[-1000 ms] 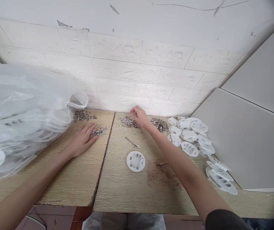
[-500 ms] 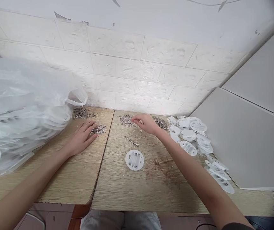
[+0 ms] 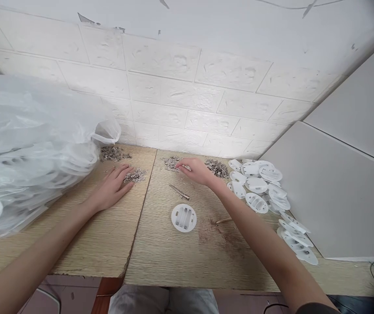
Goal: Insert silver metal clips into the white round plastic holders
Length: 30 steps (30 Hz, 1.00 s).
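My left hand rests on the table with its fingers stretched out, beside a small pile of tiny metal pieces. At the back, the fingertips of my right hand are pinched together at the edge of another pile of small metal pieces; anything between them is too small to make out. A round white plastic battery holder lies face up in front of me, with metal contacts in its slots. Behind it lies a slim, tweezer-like metal tool.
A large clear plastic bag of white discs fills the left side. More white battery holders are heaped at the right by a grey panel. Darker metal pieces lie behind my right wrist. A thin stick lies near my right forearm.
My right hand has shifted slightly left along the pile, its fingers still pinched. The left hand has stayed in place. The view has tilted a little.
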Each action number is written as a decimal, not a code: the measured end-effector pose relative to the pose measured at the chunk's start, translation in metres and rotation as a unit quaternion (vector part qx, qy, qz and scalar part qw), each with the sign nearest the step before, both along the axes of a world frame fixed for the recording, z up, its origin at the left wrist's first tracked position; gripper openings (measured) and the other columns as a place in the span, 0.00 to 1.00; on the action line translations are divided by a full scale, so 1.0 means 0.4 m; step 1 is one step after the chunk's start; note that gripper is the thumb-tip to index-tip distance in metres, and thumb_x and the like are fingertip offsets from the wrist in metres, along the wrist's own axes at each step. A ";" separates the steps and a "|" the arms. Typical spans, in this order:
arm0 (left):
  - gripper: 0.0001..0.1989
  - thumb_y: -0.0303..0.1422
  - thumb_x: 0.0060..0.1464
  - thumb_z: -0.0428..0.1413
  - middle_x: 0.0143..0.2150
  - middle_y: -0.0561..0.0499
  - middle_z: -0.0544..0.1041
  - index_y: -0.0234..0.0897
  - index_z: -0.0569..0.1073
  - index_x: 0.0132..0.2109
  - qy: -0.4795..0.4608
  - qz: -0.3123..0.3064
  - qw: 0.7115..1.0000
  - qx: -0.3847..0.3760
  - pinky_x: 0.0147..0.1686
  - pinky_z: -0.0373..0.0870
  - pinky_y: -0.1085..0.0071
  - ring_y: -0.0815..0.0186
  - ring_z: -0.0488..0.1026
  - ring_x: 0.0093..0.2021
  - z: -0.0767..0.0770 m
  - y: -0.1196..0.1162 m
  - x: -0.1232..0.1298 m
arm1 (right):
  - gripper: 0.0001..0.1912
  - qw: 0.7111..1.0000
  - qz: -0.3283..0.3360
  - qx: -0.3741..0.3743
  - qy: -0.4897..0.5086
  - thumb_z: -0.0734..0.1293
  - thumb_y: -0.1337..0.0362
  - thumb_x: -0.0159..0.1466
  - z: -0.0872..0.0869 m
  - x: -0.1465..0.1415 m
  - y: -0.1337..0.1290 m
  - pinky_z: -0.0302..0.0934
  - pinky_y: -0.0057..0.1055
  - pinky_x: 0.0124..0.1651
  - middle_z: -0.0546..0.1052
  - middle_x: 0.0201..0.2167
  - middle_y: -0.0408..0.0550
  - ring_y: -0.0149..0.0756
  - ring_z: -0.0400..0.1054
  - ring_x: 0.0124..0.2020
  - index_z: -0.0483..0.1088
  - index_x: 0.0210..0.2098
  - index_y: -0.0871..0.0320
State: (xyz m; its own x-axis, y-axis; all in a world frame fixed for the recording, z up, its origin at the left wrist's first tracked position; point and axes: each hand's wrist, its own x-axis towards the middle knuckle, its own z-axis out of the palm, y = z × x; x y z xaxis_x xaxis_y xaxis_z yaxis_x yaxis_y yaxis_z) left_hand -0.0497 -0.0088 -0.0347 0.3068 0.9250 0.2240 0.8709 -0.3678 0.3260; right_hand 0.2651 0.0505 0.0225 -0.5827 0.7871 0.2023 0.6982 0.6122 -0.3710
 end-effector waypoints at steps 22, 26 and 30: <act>0.45 0.54 0.59 0.37 0.70 0.28 0.48 0.17 0.48 0.68 0.111 0.170 0.979 -0.025 0.66 0.43 0.51 0.48 0.43 0.71 -0.019 -0.006 0.028 | 0.12 0.997 0.041 0.046 0.050 0.60 0.70 0.66 -0.018 0.080 -0.029 0.65 0.34 0.43 0.80 0.39 0.48 0.38 0.74 0.40 0.75 0.39 0.57; 0.44 0.55 0.60 0.36 0.71 0.32 0.47 0.20 0.46 0.69 0.112 0.126 0.985 -0.036 0.67 0.43 0.52 0.50 0.41 0.71 -0.011 0.003 0.027 | 0.11 0.996 0.034 0.054 0.058 0.61 0.70 0.66 -0.027 0.090 -0.025 0.65 0.35 0.45 0.79 0.41 0.48 0.39 0.74 0.42 0.74 0.42 0.57; 0.44 0.56 0.59 0.37 0.72 0.36 0.44 0.25 0.45 0.70 0.109 0.049 0.992 -0.032 0.67 0.43 0.55 0.53 0.38 0.72 -0.004 0.026 0.033 | 0.10 0.995 0.029 0.062 0.078 0.62 0.69 0.65 -0.034 0.098 -0.017 0.65 0.36 0.47 0.79 0.43 0.49 0.39 0.73 0.44 0.74 0.43 0.57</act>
State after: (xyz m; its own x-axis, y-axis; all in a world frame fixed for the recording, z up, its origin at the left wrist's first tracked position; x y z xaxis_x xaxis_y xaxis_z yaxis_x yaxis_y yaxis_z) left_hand -0.0365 0.0017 -0.0363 0.2486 0.9631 0.1026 0.9541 -0.2618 0.1455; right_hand 0.3042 0.0437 0.0088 -0.5811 0.7162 0.3866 0.6000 0.6979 -0.3912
